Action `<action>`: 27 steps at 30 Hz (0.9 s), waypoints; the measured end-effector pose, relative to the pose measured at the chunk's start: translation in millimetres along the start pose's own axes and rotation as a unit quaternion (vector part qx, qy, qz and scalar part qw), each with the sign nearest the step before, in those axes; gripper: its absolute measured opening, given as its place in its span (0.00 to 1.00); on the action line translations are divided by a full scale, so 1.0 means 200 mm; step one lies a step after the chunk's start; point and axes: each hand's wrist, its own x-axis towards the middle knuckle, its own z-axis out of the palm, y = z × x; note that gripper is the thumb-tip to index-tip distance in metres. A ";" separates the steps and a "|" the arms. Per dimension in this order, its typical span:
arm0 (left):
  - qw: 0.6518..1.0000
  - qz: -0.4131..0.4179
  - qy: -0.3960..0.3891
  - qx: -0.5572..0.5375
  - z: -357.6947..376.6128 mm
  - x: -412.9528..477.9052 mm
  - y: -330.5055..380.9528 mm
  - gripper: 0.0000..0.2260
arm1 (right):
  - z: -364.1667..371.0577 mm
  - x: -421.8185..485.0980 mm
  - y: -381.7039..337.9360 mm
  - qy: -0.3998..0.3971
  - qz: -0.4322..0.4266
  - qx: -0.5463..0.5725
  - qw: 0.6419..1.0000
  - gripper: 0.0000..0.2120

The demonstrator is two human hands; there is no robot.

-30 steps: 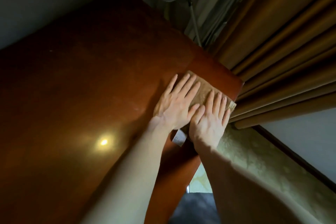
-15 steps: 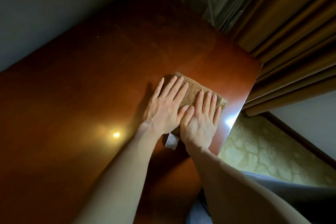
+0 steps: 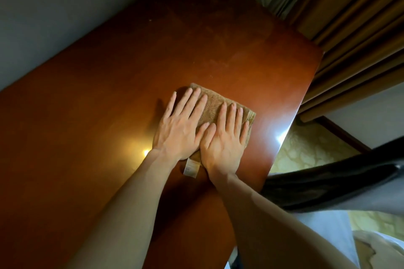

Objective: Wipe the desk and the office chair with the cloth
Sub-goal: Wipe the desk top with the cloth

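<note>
Left hand and right hand, grips released, press flat on cloth near right edge of desk; most surface lies leftward.

The brown cloth lies folded and flat on the shiny red-brown desk, nearer the desk's right edge than its left, with a small white tag sticking out of its near side, and the black chair stands just past that right edge.
</note>
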 end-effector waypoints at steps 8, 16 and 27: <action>1.000 -0.015 0.001 0.015 -0.03 -0.30 -0.08 0.31 | 0.01 -0.27 -0.13 0.022 -0.007 0.009 1.000 0.30; 1.000 -0.021 0.002 0.004 -0.02 -0.32 -0.08 0.31 | 0.02 -0.28 -0.12 0.023 -0.005 0.030 0.999 0.30; 1.000 0.016 0.000 -0.026 -0.01 -0.08 -0.10 0.32 | 0.00 -0.09 -0.09 -0.007 0.029 0.055 0.998 0.32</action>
